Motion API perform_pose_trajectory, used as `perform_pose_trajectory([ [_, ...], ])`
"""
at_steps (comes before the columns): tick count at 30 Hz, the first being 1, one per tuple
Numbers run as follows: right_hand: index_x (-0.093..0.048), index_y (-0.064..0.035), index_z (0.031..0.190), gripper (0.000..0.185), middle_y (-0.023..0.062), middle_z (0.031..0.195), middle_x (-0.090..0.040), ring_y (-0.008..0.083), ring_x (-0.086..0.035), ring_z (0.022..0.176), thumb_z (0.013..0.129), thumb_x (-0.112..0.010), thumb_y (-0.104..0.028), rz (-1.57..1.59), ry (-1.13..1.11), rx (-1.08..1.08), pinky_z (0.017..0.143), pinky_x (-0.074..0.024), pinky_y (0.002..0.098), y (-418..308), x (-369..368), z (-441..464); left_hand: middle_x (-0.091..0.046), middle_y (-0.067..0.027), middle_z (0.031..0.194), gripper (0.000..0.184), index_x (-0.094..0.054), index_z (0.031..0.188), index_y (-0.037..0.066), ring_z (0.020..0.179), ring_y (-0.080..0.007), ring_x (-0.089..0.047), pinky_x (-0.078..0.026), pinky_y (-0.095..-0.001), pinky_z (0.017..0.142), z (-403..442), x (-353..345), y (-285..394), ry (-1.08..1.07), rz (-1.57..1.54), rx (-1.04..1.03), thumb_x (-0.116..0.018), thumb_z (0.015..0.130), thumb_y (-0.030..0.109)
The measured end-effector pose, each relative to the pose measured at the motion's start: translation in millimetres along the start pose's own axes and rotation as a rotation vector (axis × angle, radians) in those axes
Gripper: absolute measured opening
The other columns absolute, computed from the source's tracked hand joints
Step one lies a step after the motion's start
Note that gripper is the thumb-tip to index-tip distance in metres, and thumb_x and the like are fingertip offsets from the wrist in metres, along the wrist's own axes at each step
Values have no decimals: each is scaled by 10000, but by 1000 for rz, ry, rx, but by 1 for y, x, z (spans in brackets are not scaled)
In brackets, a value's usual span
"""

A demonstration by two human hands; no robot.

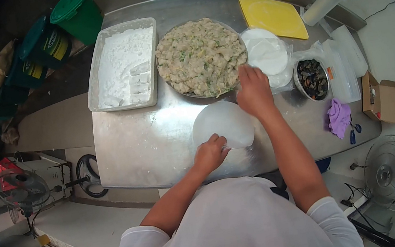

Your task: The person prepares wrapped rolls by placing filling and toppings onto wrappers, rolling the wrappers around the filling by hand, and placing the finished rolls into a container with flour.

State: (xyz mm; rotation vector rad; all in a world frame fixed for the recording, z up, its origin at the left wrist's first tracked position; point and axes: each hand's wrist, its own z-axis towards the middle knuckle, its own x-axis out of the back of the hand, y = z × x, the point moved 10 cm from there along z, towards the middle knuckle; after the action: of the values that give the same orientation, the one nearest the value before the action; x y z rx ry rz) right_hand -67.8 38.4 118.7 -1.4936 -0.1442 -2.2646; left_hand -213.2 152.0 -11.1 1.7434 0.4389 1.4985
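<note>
A round, translucent white wrapper [223, 124], like rice paper, lies flat on the steel table in front of me. My left hand [211, 154] is closed, its fingertips pinching the wrapper's lower edge. Beyond the wrapper, a wide round bowl [188, 95] is heaped with a pale, chunky filling [201, 55] flecked with green. My right hand [254, 89] is at the bowl's right rim, fingers curled together against the edge of the filling; what they hold, if anything, is hidden. To its right is a stack of round white wrappers [267, 53] on plastic.
A tray of white powder [119, 50] holds several coated rolls [139, 84]. Rightward are a yellow board [273, 17], a bowl of dark pieces [313, 79], a clear container [342, 72], a purple cloth [339, 118], scissors [353, 134] and an open cardboard box [384, 99].
</note>
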Motion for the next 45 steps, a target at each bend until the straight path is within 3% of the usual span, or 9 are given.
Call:
perform_pose_trajectory([
  [6,-699,-27,1179,464,186,1171,-692,361,-593,1178,726,-603,-7,1,-483,75,992,-448,470,-14,-66,17,-622,-116,981,345,-640,982,71,762,-368,-696,-581,-487,661,4,-2,6,-29,95,92,-808,847,340],
  [13,-744,-43,1050,371,191,1081,-711,405,-632,1057,717,-597,31,230,-614,153,960,-485,483,-25,-55,21,-599,-112,1004,387,-631,1009,74,797,-353,-700,-588,-472,660,5,8,6,-16,170,38,-821,829,359],
  [16,-704,-36,1110,346,176,1066,-713,351,-661,985,778,-624,20,501,-629,132,901,-518,429,-36,-28,7,-613,-115,1039,424,-628,1061,68,858,-341,-697,-586,-457,692,0,8,5,17,124,0,-833,820,349],
  [21,-619,-39,1196,326,129,1059,-688,191,-630,906,879,-692,-59,1001,-804,-288,797,-516,332,-34,-37,-90,-614,-135,1128,542,-571,1201,65,920,-356,-674,-568,-452,754,-11,17,-7,126,-101,-6,-865,791,261],
  [24,-626,-37,1184,337,144,1118,-676,251,-652,955,855,-695,-47,878,-999,-357,833,-528,362,-49,-65,-139,-606,-147,1169,613,-532,1282,67,953,-374,-665,-560,-460,784,-13,20,-15,86,-206,26,-864,789,215],
  [25,-626,-37,1184,337,144,1118,-676,251,-652,955,855,-695,-47,883,-996,-364,833,-528,362,-49,-76,-152,-602,-151,1194,639,-516,1317,62,958,-376,-663,-561,-456,785,-13,20,-17,56,-229,40,-859,795,194],
  [27,-629,-33,1183,364,157,1140,-666,325,-650,1017,828,-705,-38,592,-779,-47,865,-534,402,-58,-76,-148,-605,-153,1193,630,-522,1323,63,964,-374,-663,-563,-449,790,-13,23,-13,22,-231,7,-851,801,185],
  [37,-685,-33,1129,361,155,1151,-686,349,-642,1023,773,-709,27,731,-343,65,893,-540,431,-46,-44,-158,-681,-129,1052,240,-699,1083,74,951,-346,-686,-570,-426,809,-11,25,0,111,-227,-115,-758,851,90],
  [45,-719,-60,1047,241,93,1048,-712,319,-647,933,808,-729,-32,775,-184,-13,830,-549,422,-40,-16,-148,-689,-95,1067,297,-678,1112,90,997,-325,-682,-577,-430,817,-5,38,19,158,-121,-96,-774,833,124],
])
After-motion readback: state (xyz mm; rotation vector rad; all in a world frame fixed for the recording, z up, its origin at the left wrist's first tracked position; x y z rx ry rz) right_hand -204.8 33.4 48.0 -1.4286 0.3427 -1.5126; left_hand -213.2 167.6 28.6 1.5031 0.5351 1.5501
